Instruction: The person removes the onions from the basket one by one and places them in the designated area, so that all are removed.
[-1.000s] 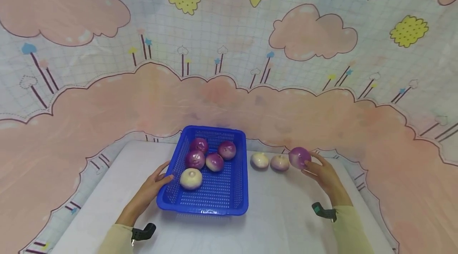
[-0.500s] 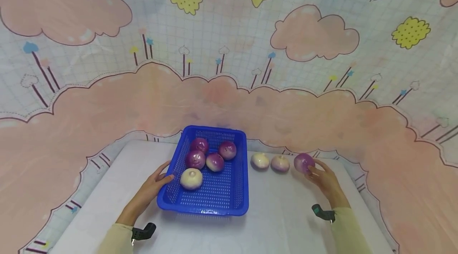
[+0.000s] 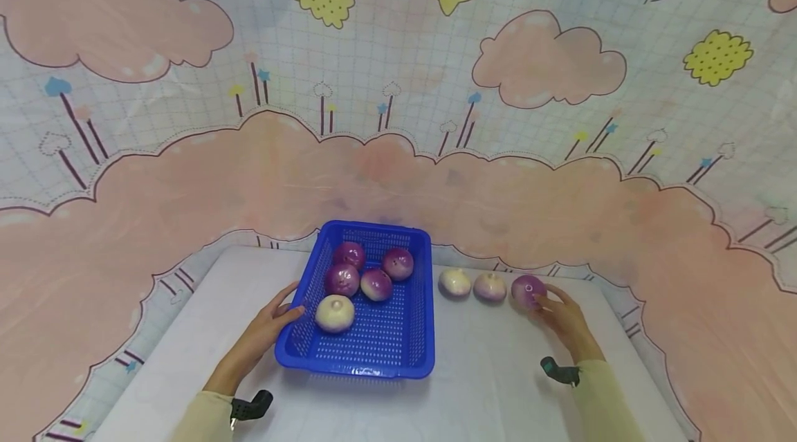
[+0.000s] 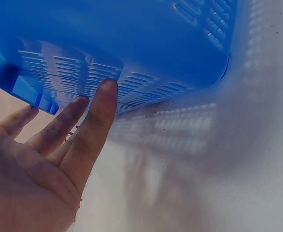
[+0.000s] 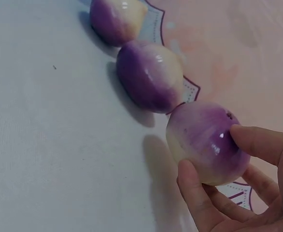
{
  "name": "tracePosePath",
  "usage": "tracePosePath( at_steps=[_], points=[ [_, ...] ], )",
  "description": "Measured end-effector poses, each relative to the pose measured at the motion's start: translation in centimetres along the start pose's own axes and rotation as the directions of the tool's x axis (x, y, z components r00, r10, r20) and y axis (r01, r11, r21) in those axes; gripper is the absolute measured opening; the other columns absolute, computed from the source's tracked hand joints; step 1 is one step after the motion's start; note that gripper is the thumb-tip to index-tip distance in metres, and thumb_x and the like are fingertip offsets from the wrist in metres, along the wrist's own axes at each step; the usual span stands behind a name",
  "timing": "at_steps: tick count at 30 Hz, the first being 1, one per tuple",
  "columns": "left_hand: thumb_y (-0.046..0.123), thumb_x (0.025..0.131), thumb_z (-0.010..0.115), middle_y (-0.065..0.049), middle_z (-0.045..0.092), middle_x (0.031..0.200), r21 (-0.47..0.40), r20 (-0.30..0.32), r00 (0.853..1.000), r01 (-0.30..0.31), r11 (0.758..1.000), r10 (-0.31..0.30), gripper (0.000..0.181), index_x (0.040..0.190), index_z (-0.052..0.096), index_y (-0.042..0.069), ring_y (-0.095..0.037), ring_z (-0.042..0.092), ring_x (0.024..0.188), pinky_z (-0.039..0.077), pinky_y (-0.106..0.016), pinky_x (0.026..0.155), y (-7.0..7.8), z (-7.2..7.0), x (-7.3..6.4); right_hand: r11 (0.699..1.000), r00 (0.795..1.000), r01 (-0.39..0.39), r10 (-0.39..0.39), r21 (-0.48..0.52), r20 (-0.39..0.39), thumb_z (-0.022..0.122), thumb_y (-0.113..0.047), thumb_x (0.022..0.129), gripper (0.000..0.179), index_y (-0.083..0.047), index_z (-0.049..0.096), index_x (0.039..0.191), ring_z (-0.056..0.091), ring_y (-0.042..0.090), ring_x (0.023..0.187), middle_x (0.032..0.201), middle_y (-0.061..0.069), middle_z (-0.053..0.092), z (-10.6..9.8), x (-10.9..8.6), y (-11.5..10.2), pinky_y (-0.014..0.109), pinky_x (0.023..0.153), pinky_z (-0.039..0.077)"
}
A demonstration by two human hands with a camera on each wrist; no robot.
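My right hand (image 3: 565,323) holds a glossy purple-and-white turnip (image 3: 529,292) at the right end of a short row. In the right wrist view the thumb and fingers sit around this turnip (image 5: 206,145), its shadow falling beside it on the white surface. Two more turnips continue the row: a paler one (image 3: 490,288) and a cream one (image 3: 455,283). My left hand (image 3: 264,324) grips the left side of a blue plastic basket (image 3: 355,367), thumb over the rim. Its other fingers lie against the slotted outer wall (image 4: 146,79) in the left wrist view.
Several turnips lie inside the basket, mostly purple side up, with a cream one (image 3: 335,314) nearest the front. Everything stands on a white-covered table (image 3: 486,373). A patterned cloth (image 3: 498,200) with clouds rises right behind the table's far edge.
The right hand has moved the turnip slightly right and down to the end of the row, still holding it. The left hand and basket have stayed in place.
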State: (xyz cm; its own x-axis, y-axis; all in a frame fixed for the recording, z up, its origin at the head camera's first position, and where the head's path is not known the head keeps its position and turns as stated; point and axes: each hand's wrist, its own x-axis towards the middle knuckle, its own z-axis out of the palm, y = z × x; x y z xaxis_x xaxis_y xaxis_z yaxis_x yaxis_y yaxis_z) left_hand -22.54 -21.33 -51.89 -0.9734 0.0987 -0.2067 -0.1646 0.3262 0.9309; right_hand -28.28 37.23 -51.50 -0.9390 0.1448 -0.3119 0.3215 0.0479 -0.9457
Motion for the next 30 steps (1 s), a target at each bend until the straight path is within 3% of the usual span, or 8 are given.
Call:
tracePosePath(
  at_steps=[3,9,15,22,30],
  points=[
    [0.047,0.097,0.054,-0.028,0.032,0.156,0.001,0.002,1.0,-0.004,1.0,0.004,0.073,0.158,0.017,0.029,-0.051,0.042,0.136,0.035,-0.069,0.107,0.0,0.0,-0.1,1.0,1.0,-0.01,0.01,0.001,-0.008,0.054,-0.018,0.101,0.066,-0.005,0.02,0.156,0.061,0.0,0.086,0.158,0.027,0.021,0.1,0.2,0.2,0.021,0.088,0.056],
    [0.045,0.098,0.055,-0.027,0.032,0.156,-0.006,0.0,1.0,0.005,1.0,-0.005,0.072,0.157,0.017,0.029,-0.05,0.042,0.136,0.035,-0.068,0.108,0.0,0.1,-0.1,1.0,0.999,-0.019,0.019,0.002,-0.046,0.057,-0.018,0.099,0.066,-0.005,0.023,0.155,0.061,0.002,0.083,0.15,0.026,0.031,0.3,0.6,0.7,0.021,0.084,0.058],
    [0.046,0.097,0.055,-0.028,0.032,0.156,-0.003,-0.005,1.0,0.008,1.0,-0.008,0.073,0.157,0.017,0.029,-0.051,0.042,0.136,0.034,-0.069,0.108,0.0,0.0,-0.1,1.0,0.998,-0.011,0.01,-0.026,-0.069,0.058,-0.018,0.098,0.065,-0.003,0.026,0.153,0.06,0.002,0.082,0.13,0.018,0.048,0.5,0.9,1.0,0.019,0.08,0.057],
    [0.046,0.098,0.055,-0.027,0.032,0.156,-0.012,0.003,1.0,0.003,1.0,-0.003,0.073,0.158,0.017,0.029,-0.05,0.042,0.136,0.036,-0.066,0.108,0.2,0.0,-0.2,0.999,0.994,-0.011,0.006,-0.04,-0.106,0.06,-0.02,0.098,0.068,-0.003,0.026,0.153,0.059,0.0,0.085,0.147,0.03,0.039,0.7,1.2,1.3,0.018,0.083,0.056],
    [0.045,0.098,0.054,-0.027,0.033,0.155,-0.022,0.015,1.0,-0.007,1.0,0.007,0.072,0.158,0.017,0.028,-0.049,0.044,0.135,0.037,-0.065,0.109,0.2,-0.1,-0.1,0.999,0.992,0.009,-0.015,-0.046,-0.127,0.062,-0.021,0.097,0.073,-0.001,0.022,0.154,0.06,-0.003,0.078,0.147,0.033,0.04,0.3,0.8,1.1,0.016,0.079,0.056]
  ],
)
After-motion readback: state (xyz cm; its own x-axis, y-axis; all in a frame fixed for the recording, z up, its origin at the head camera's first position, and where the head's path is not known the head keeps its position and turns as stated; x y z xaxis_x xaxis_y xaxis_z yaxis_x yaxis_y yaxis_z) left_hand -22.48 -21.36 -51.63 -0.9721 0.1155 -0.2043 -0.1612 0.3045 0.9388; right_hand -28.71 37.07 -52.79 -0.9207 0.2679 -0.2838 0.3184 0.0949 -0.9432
